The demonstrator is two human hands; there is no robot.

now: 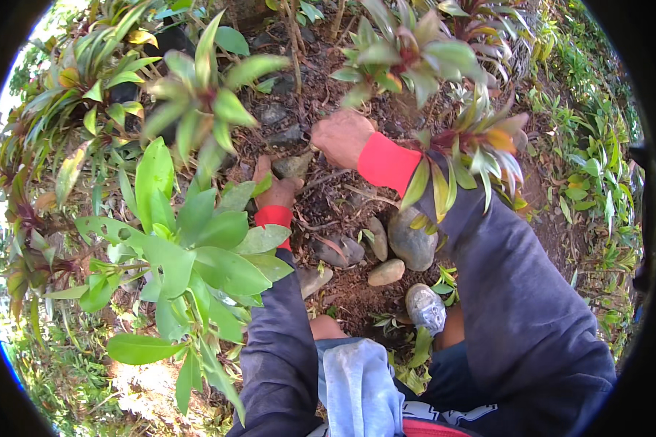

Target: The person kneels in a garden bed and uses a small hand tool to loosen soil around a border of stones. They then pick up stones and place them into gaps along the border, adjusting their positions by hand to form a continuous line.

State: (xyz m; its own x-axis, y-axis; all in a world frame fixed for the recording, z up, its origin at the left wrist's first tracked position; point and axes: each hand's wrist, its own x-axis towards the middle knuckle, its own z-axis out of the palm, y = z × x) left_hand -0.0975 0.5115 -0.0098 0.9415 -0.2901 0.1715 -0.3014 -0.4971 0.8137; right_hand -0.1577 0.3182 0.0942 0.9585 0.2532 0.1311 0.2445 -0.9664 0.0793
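Note:
My left hand [277,188] reaches down to the soil, its index finger and thumb set around the near end of a grey-brown stone [293,165]. Just above and to the right is my right hand [343,137], with its fingers curled and its back to me. Those fingertips are turned down and away, so whether they pinch anything is hidden. Brown soil with dead leaves and twigs [328,199] lies under both hands. Darker stones [285,135] are half sunk in the ground beyond the left hand.
Rounded stones [413,238] lie nearer me, beside a crumpled silvery object [426,308] near my leg. A broad-leaved green plant [208,254] overhangs my left forearm. Red-green leafy plants [459,139] crowd my right sleeve, and another [208,98] stands at the upper left.

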